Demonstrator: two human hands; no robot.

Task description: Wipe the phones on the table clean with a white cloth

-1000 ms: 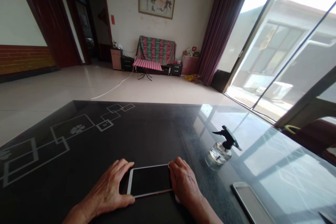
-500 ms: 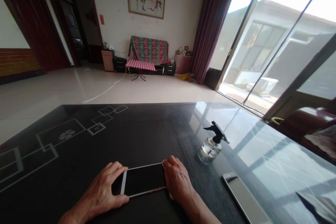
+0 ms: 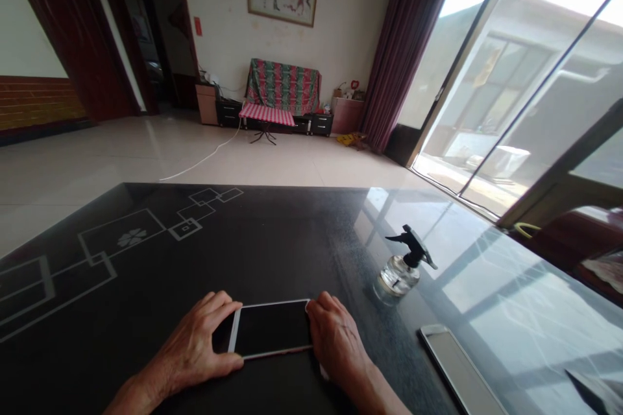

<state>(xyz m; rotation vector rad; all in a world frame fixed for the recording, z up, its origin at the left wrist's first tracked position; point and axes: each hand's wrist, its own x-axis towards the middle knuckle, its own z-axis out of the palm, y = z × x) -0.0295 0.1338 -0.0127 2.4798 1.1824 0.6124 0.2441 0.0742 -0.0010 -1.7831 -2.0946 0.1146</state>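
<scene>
A phone with a dark screen and white edges (image 3: pixel 272 329) lies sideways just above or on the black table (image 3: pixel 272 233); which of the two I cannot tell. My left hand (image 3: pixel 197 340) grips its left end, thumb at the lower corner and fingers at the upper one. Around the right end my right hand (image 3: pixel 338 337) is closed, its fingers bent, with a bit of something pale showing under the palm. A clear spray bottle with a black trigger head (image 3: pixel 399 273) stands to the right of my right hand.
A second phone-like device (image 3: pixel 460 366) lies at the right front, with a dark and grey pointed object (image 3: pixel 596 392) farther right. Window light reflects off the table's right side. Beyond the far edge are a tiled floor and a small stand with a checked cloth (image 3: pixel 267 115).
The whole view has shifted a little, so the room and table things appear slightly farther right. Both hands keep their hold on the phone, almost unmoved.
</scene>
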